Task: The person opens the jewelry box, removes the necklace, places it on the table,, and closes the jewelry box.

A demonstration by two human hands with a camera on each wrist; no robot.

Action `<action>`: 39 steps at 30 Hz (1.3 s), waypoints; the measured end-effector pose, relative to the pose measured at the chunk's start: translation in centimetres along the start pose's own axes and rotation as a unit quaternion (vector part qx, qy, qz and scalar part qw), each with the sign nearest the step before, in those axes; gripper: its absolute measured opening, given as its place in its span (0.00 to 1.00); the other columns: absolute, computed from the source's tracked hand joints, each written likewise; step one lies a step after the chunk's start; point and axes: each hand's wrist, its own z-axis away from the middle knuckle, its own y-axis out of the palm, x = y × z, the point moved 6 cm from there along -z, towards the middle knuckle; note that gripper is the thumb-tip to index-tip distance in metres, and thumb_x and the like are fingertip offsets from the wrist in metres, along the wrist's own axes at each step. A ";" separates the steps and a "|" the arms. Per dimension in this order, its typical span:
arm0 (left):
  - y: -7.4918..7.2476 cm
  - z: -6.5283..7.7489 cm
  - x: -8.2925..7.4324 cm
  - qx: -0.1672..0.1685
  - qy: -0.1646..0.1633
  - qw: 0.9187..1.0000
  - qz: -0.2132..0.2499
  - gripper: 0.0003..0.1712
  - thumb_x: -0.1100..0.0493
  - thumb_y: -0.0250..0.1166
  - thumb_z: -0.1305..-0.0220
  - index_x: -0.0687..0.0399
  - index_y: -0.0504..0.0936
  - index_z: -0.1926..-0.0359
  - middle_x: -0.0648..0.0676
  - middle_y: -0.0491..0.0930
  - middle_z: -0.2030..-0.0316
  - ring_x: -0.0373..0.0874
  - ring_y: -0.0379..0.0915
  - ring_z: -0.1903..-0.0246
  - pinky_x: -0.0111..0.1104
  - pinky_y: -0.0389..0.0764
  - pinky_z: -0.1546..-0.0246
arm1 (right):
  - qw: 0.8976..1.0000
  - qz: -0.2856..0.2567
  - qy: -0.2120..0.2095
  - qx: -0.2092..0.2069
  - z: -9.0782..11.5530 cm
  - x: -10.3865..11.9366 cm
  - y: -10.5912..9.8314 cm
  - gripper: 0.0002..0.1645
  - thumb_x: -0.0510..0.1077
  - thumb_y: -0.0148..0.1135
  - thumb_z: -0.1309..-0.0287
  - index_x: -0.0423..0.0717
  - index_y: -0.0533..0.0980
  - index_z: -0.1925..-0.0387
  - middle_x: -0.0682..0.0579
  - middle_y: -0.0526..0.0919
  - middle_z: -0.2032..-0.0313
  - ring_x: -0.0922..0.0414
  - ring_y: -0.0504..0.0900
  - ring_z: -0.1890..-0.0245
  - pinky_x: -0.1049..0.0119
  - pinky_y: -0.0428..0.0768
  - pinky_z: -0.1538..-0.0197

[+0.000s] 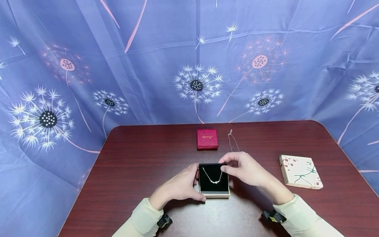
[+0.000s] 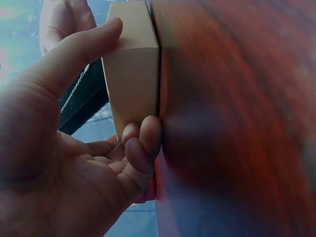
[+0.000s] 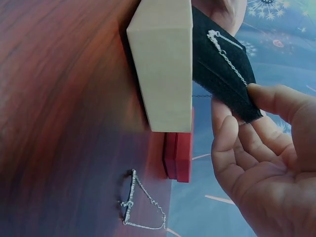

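An open cream jewelry box point(image 1: 217, 196) sits on the table in front of me. My left hand point(image 1: 179, 185) grips its left side, thumb at the near corner and fingers curled along the wall in the left wrist view. A black velvet insert point(image 3: 215, 61) is tilted up, its far edge above the box rim. My right hand point(image 1: 247, 169) pinches that insert at its far right corner between thumb and fingers. A silver necklace point(image 1: 215, 182) hangs across the black face, its chain ending near the right thumb. The chain's part behind the insert is mostly hidden.
A small red jewelry box point(image 1: 207, 140) stands behind the cream one. Another silver chain point(image 3: 131, 197) lies on the table beyond my right hand. To the right is a cream lid point(image 1: 300, 172) with a floral print. A blue dandelion-print cloth point(image 1: 154, 65) hangs behind the table.
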 end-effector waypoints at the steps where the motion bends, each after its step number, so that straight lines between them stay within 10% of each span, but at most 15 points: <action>1: 0.0 0.0 0.0 -0.001 0.001 1.000 -0.001 0.40 0.47 0.89 0.59 0.48 0.69 0.53 0.50 0.75 0.61 0.35 0.71 0.65 0.28 0.76 0.63 | 1.000 0.000 0.000 -0.004 0.0 0.0 -0.1 0.08 0.40 0.72 0.34 0.49 0.87 0.54 0.56 0.87 0.60 0.59 0.84 0.60 0.65 0.82 0.54; 16: 0.0 0.1 0.1 -0.002 0.005 1.000 0.016 0.53 0.48 0.90 0.59 0.54 0.69 0.36 0.49 0.73 0.58 0.41 0.74 0.62 0.28 0.76 0.62 | 1.000 -0.014 0.020 -0.018 -0.3 0.0 -0.8 0.10 0.38 0.70 0.32 0.50 0.86 0.52 0.55 0.87 0.60 0.57 0.84 0.65 0.67 0.80 0.69; 26: -0.7 0.3 0.1 -0.004 -0.003 0.999 0.039 0.68 0.45 0.89 0.57 0.62 0.60 0.22 0.46 0.73 0.55 0.39 0.77 0.59 0.29 0.78 0.55 | 0.999 0.010 0.017 -0.027 -0.3 0.2 -1.3 0.10 0.40 0.71 0.32 0.53 0.86 0.52 0.60 0.87 0.59 0.58 0.84 0.56 0.66 0.80 0.49; 32: -1.8 0.3 -0.3 -0.039 0.023 0.994 0.095 0.51 0.47 0.85 0.48 0.58 0.68 0.31 0.50 0.77 0.54 0.43 0.78 0.60 0.31 0.80 0.59 | 0.999 -0.001 0.022 -0.023 -0.3 0.3 -1.6 0.10 0.41 0.71 0.32 0.52 0.86 0.51 0.58 0.87 0.58 0.57 0.83 0.59 0.66 0.80 0.54; 39: -2.2 0.2 -0.6 -0.069 0.002 0.970 0.234 0.32 0.56 0.76 0.35 0.63 0.72 0.38 0.55 0.79 0.55 0.45 0.80 0.59 0.31 0.83 0.57 | 0.999 -0.018 0.025 -0.022 -0.5 0.1 -1.6 0.10 0.41 0.70 0.31 0.49 0.86 0.51 0.54 0.87 0.58 0.58 0.83 0.63 0.66 0.81 0.60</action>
